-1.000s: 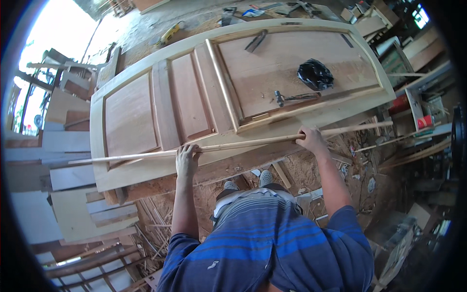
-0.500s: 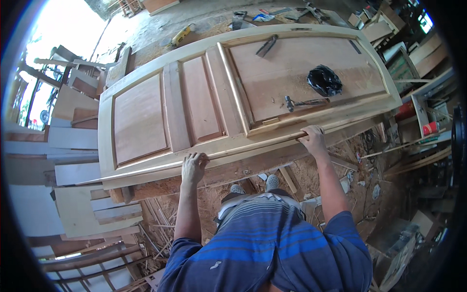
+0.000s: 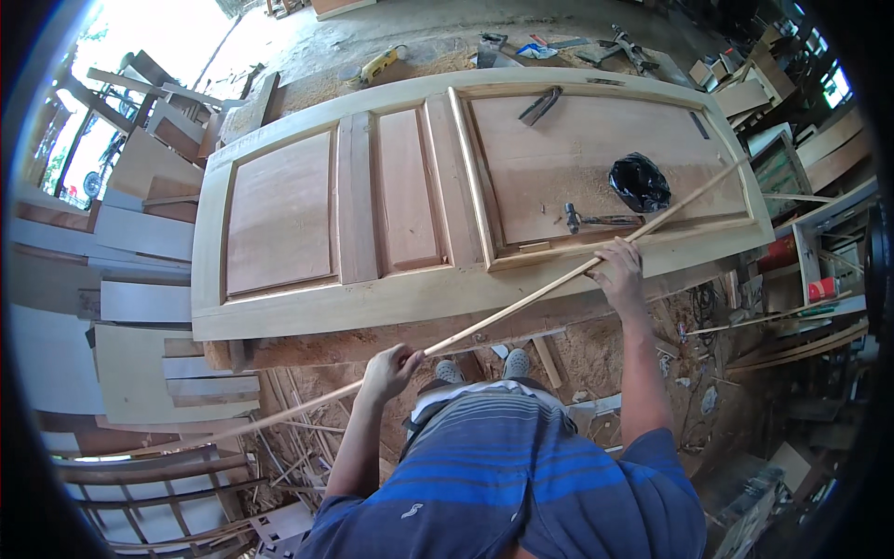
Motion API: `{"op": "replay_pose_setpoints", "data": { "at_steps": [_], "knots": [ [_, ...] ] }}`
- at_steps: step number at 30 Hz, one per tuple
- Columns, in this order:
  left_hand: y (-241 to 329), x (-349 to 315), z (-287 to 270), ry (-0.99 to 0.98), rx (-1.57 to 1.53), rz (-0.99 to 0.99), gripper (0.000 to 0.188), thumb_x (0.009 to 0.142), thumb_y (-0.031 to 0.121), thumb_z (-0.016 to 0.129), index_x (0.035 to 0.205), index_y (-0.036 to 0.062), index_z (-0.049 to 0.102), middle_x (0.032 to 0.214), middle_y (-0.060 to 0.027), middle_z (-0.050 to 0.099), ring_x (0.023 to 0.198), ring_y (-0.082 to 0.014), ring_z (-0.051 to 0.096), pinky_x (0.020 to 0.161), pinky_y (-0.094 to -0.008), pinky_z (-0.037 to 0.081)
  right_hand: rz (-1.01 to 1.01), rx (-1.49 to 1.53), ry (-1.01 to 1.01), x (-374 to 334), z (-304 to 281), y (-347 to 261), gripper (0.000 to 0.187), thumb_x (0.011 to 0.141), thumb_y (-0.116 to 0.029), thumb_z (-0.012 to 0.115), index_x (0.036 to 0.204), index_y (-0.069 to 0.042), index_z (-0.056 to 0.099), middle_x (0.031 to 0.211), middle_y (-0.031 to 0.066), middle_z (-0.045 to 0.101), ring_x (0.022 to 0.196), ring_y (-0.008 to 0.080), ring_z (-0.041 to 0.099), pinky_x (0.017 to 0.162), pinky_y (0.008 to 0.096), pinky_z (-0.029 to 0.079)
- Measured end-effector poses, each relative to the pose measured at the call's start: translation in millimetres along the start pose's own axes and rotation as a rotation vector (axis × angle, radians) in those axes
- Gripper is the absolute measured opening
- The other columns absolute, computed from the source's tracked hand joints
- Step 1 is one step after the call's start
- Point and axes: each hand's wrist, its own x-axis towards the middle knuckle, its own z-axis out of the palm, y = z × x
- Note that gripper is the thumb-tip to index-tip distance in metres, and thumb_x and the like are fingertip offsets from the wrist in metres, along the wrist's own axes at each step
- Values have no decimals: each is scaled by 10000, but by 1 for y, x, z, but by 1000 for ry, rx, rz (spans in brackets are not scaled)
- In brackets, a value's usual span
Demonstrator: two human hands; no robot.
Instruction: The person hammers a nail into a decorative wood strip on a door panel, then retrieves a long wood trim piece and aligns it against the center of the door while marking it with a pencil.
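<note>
A large panelled wooden door (image 3: 400,298) lies flat in front of me. Both hands hold a long thin wooden strip (image 3: 521,303) that runs slantwise from lower left to upper right. My left hand (image 3: 389,361) grips it below the door's near edge. My right hand (image 3: 619,275) grips it over the door's lower rail. The strip's far end reaches across the right panel, past a black plastic bag (image 3: 639,181) and a hammer (image 3: 596,221) lying there.
A metal tool (image 3: 540,104) lies on the right panel's upper part. Stacked boards (image 3: 140,233) fill the left. Offcuts and thin strips litter the sawdust floor (image 3: 596,359) near my feet. Benches with tools and red containers (image 3: 819,287) stand at right.
The strip lay level along the door's near edge; now it is lifted and swung slantwise, right end up over the panel. My left hand dropped back, my right hand moved forward.
</note>
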Motion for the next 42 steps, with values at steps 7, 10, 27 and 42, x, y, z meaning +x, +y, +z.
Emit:
{"op": "replay_pose_setpoints", "data": {
  "at_steps": [7, 10, 27, 42],
  "knots": [
    [-65, -75, 21, -100, -452, -167, 474, 991, 464, 771, 994, -9, 735, 791, 40, 585, 744, -70, 497, 636, -283, 424, -171, 136, 24, 38, 38, -65, 530, 738, -202, 920, 1226, -112, 734, 1309, 89, 671, 1410, 327, 530, 1264, 516, 367],
    [-100, -108, 34, -139, -489, -291, 450, 984, 449, 779, 1004, 2, 731, 796, 59, 569, 749, -64, 473, 647, -267, 381, -239, 217, -86, 50, 62, -97, 502, 753, -215, 930, 1216, -133, 754, 1371, 97, 633, 1466, 324, 462, 1270, 503, 374],
    [-170, -284, 105, 92, -649, -663, 292, 813, 218, 941, 927, 37, 742, 830, -4, 709, 741, -80, 619, 677, -271, 516, -617, 313, -659, 60, 180, -259, 258, 854, -308, 817, 1041, -134, 781, 1088, 91, 681, 1295, 288, 600, 1338, 611, 142],
    [-196, -326, 131, 120, -639, -792, 292, 836, 226, 932, 895, 15, 740, 845, -55, 787, 776, -107, 712, 738, -282, 557, -708, 469, -589, 33, 212, -299, 285, 784, -275, 897, 995, -134, 769, 1101, 59, 661, 1224, 274, 613, 1313, 584, 242]
  ]
}}
